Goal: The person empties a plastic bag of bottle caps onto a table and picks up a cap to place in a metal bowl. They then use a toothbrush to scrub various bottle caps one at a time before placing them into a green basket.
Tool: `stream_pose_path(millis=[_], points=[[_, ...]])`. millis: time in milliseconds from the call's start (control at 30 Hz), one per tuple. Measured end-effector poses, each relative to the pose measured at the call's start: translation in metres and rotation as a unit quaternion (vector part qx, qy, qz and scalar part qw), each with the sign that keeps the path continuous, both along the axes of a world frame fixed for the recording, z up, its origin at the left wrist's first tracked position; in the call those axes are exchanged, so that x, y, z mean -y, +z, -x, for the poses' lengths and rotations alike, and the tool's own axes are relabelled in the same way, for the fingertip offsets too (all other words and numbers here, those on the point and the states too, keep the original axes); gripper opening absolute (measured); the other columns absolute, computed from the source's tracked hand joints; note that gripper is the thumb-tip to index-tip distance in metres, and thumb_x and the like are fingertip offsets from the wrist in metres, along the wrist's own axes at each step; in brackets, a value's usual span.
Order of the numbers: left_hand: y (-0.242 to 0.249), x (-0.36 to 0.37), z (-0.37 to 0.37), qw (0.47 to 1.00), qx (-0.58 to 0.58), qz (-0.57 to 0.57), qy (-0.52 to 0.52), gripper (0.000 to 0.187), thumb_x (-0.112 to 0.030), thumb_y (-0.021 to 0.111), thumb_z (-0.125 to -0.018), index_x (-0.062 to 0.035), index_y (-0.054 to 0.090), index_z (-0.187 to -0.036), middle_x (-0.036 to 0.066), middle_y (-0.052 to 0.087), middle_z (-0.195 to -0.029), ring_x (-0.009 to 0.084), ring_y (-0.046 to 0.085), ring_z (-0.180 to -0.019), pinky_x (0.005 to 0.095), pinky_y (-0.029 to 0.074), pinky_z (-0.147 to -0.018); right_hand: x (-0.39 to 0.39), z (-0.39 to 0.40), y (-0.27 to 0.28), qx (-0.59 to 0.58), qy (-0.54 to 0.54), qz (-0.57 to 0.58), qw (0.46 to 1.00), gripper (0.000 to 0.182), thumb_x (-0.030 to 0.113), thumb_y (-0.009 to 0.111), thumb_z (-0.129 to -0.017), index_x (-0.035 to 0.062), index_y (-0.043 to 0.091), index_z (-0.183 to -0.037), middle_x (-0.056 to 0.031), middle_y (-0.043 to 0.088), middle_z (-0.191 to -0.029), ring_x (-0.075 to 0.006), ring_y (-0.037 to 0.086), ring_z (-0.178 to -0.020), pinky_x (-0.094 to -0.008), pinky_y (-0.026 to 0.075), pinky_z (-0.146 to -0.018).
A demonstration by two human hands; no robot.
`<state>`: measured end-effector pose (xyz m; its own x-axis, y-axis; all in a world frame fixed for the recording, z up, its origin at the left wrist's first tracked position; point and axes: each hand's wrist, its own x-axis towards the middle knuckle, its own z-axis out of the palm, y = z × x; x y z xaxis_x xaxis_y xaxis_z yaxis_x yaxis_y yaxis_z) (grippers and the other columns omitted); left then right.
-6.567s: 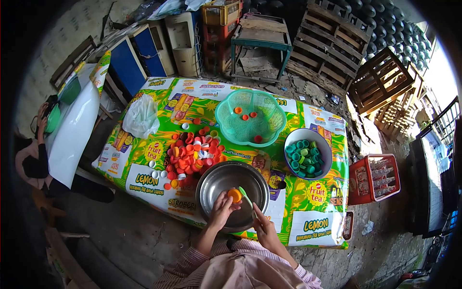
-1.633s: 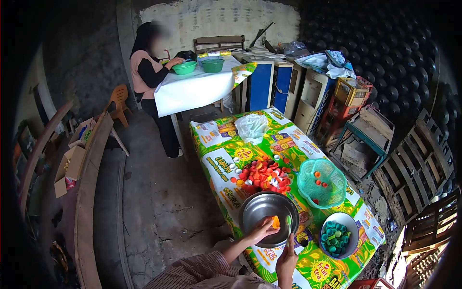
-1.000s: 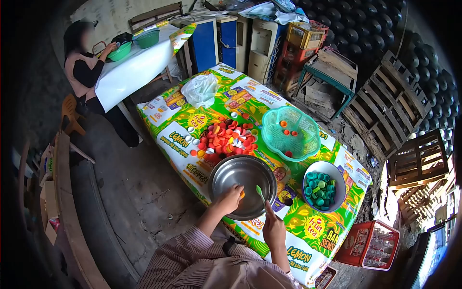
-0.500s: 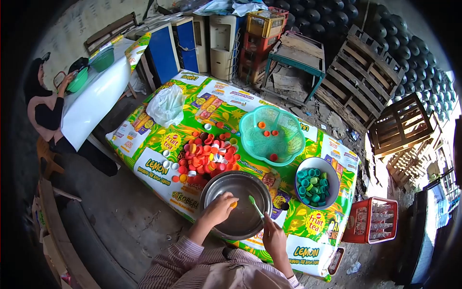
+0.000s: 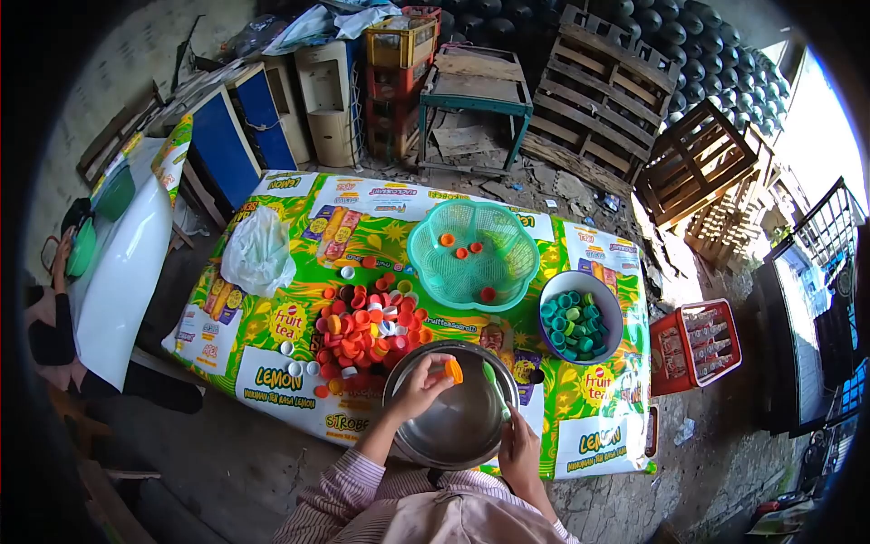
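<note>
My left hand pinches an orange bottle cap between thumb and fingers, above a steel bowl. In my right hand is a toothbrush with green bristles, its head pointing up over the bowl's right side. Water in the bowl, if any, is hard to make out. Left of the bowl's far rim lies a heap of red and orange bottle caps, with a few white ones among them. A mint plastic basket beyond the bowl holds several red-orange caps.
To the right stands a bowl of green and teal caps. A crumpled white plastic bag lies on the printed tablecloth. Beyond the table are a red crate, a small wooden table and pallets. Another person sits at far left.
My left hand has lifted the orange cap higher out of the bowl, toward the toothbrush. The toothbrush stays in my right hand. The camera view has turned to the right.
</note>
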<state>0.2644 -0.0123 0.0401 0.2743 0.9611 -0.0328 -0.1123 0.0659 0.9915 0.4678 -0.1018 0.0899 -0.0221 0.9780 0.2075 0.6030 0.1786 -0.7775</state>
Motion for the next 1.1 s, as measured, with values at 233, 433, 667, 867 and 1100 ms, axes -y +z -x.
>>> stream_pose_path(millis=[233, 433, 667, 867, 1100], points=[[-0.001, -0.096, 0.024, 0.988, 0.106, -0.112, 0.021, 0.045, 0.001, 0.062, -0.075, -0.0046, 0.033, -0.110, 0.007, 0.040, -0.110, 0.0166, 0.050, -0.106, 0.0284, 0.044, -0.089, 0.009, 0.027, 0.007, 0.039, -0.054, 0.041, 0.997, 0.038, -0.001, 0.047, -0.081, 0.0013, 0.046, -0.119, -0.0208, 0.056, -0.075, -0.0306, 0.055, -0.058, -0.0373, 0.042, -0.055], [-0.009, -0.203, 0.027, 0.948, -0.165, -0.267, 0.046, 0.057, 0.002, 0.063, -0.071, -0.0028, 0.030, -0.117, 0.013, 0.041, -0.113, 0.0254, 0.044, -0.114, 0.0352, 0.039, -0.094, 0.033, 0.059, 0.003, 0.001, -0.149, 0.076, 0.986, 0.036, 0.000, 0.048, -0.082, 0.0016, 0.048, -0.118, -0.0183, 0.056, -0.073, -0.0259, 0.053, -0.054, -0.0339, 0.042, -0.052], [0.012, -0.156, 0.062, 0.850, -0.289, -0.361, 0.253, 0.080, -0.009, 0.065, -0.070, -0.0016, 0.014, -0.132, 0.022, 0.020, -0.133, 0.0393, 0.022, -0.125, 0.0496, 0.020, -0.102, 0.044, 0.066, -0.004, 0.002, -0.183, 0.044, 0.982, 0.034, 0.002, 0.047, -0.083, 0.0005, 0.048, -0.117, -0.0169, 0.054, -0.068, -0.0247, 0.051, -0.052, -0.0325, 0.041, -0.051], [-0.021, -0.102, 0.130, 0.863, -0.361, -0.282, 0.215, 0.029, -0.011, 0.061, -0.074, -0.0066, 0.052, -0.101, 0.012, 0.049, -0.105, 0.0292, 0.044, -0.104, 0.0408, 0.032, -0.091, 0.033, 0.076, 0.000, 0.039, -0.152, 0.046, 0.986, 0.034, 0.002, 0.048, -0.083, 0.0027, 0.049, -0.117, -0.0181, 0.058, -0.075, -0.0261, 0.055, -0.055, -0.0334, 0.043, -0.053], [-0.025, -0.088, 0.144, 0.896, -0.341, -0.226, 0.175, 0.025, -0.005, 0.059, -0.073, -0.0061, 0.053, -0.098, 0.010, 0.051, -0.095, 0.0268, 0.049, -0.096, 0.0358, 0.038, -0.085, 0.031, 0.086, 0.003, 0.048, -0.125, 0.042, 0.990, 0.036, 0.001, 0.049, -0.083, 0.0052, 0.048, -0.118, -0.0180, 0.059, -0.079, -0.0258, 0.056, -0.056, -0.0324, 0.044, -0.052]])
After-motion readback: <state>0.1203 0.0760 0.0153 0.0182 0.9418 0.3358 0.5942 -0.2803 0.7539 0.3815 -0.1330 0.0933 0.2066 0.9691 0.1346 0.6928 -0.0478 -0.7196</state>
